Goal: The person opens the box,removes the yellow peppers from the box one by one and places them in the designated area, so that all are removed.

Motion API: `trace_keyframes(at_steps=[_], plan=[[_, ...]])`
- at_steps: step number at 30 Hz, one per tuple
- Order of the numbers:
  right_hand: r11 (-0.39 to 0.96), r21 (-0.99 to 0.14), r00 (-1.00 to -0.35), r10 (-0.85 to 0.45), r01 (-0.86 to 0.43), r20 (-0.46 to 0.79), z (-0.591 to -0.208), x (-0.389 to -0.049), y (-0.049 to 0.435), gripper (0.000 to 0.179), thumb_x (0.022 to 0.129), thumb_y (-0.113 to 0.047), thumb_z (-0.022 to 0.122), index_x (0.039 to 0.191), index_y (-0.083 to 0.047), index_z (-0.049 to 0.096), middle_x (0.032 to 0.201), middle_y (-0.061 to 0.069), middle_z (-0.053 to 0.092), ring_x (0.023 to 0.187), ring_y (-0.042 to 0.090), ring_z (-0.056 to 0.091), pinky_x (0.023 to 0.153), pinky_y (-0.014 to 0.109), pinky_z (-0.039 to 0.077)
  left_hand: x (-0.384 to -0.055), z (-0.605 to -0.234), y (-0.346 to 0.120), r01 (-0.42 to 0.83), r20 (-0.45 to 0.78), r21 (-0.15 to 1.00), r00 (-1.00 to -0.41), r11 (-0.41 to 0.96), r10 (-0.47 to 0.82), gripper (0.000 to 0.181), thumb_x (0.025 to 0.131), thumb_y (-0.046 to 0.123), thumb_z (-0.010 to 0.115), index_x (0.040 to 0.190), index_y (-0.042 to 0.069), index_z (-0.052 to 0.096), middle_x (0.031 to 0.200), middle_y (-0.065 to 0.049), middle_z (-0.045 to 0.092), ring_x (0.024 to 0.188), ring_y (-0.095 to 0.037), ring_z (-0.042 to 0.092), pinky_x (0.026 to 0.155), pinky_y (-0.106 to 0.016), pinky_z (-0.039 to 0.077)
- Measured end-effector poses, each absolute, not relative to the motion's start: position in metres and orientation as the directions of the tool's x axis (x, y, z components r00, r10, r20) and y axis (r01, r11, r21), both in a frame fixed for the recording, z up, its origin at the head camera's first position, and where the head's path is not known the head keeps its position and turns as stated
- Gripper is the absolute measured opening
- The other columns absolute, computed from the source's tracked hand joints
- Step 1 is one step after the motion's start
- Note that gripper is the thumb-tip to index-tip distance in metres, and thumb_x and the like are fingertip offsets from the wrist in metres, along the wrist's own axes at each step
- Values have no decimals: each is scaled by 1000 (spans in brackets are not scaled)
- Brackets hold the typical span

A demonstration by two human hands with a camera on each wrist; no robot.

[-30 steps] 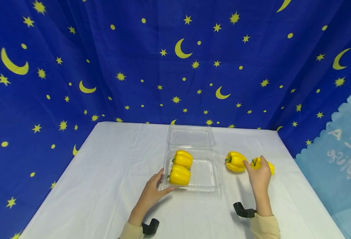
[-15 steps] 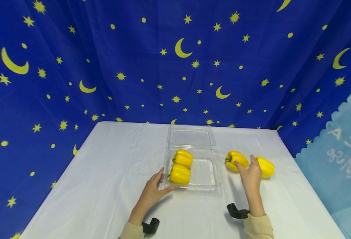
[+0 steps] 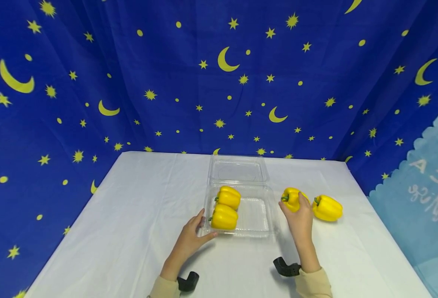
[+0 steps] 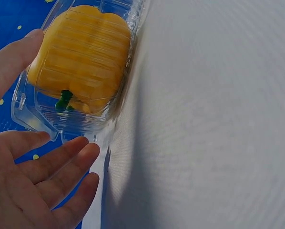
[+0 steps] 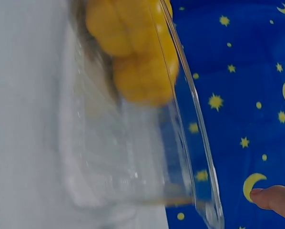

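My left hand lies at the near left corner of a clear plastic clamshell container, its thumb and fingers spread along the rim. In the left wrist view the thumb is at the rim, with the other fingers by the corner. Two yellow bell peppers, a far one and a near one, sit in the left half of the container. My right hand reaches over a third yellow bell pepper, thumb and fingers apart and partly hiding it. Another yellow bell pepper lies right of that hand.
The container's lid is folded back flat on the white-clothed table. A blue star-patterned curtain stands behind and beside the table. Black wrist mounts, left and right, stick out from the wrists.
My right hand has moved left, from over the rightmost bell pepper to the one nearer the container, leaving the rightmost in full view. The left hand has stayed at the container's corner.
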State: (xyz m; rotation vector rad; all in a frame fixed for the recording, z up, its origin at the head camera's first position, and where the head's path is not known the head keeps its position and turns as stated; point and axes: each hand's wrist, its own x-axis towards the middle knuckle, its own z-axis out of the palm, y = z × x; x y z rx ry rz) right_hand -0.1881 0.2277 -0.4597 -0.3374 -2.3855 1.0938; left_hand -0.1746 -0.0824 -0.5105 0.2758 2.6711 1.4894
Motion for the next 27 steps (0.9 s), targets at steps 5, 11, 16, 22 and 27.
trace_keyframes(at_steps=[5, 11, 16, 22, 27], plan=[[643, -765, -863, 384, -5, 329, -459, -188, 215, 68, 79, -11, 76, 130, 20, 43, 131, 40, 46, 126, 51, 42, 108, 57, 35, -174, -510, -83, 125, 29, 849, -981, 513, 192, 90, 77, 43, 76, 147, 3, 34, 120, -15, 57, 113, -27, 54, 103, -52, 42], [640, -769, -882, 364, 2, 300, -459, -186, 204, 67, 79, -9, 75, 131, 18, 43, 133, 37, 46, 128, 49, 42, 110, 55, 34, -174, -509, -83, 123, 27, 848, -981, 515, 190, 91, 77, 44, 76, 147, 3, 34, 121, -15, 57, 115, -29, 54, 103, -53, 42], [650, -760, -892, 340, -8, 300, -459, -185, 197, 68, 79, -9, 75, 132, 18, 42, 135, 37, 45, 128, 48, 43, 109, 54, 35, -174, -509, -83, 128, 32, 847, -981, 515, 191, 90, 77, 43, 76, 146, 2, 34, 119, -15, 57, 113, -28, 54, 102, -52, 43], [654, -756, -889, 327, -32, 320, -462, -183, 189, 67, 78, -8, 76, 129, 20, 44, 132, 38, 47, 122, 49, 48, 107, 55, 38, -173, -510, -83, 132, 35, 849, -980, 512, 194, 90, 77, 43, 76, 146, 2, 34, 119, -14, 57, 112, -26, 54, 102, -51, 43], [661, -750, -896, 306, -44, 322, -464, -182, 180, 65, 78, -9, 75, 128, 20, 45, 130, 39, 48, 125, 50, 45, 108, 56, 36, -173, -510, -83, 130, 34, 848, -981, 514, 192, 91, 77, 43, 76, 146, 2, 34, 122, -16, 57, 114, -29, 54, 103, -52, 42]])
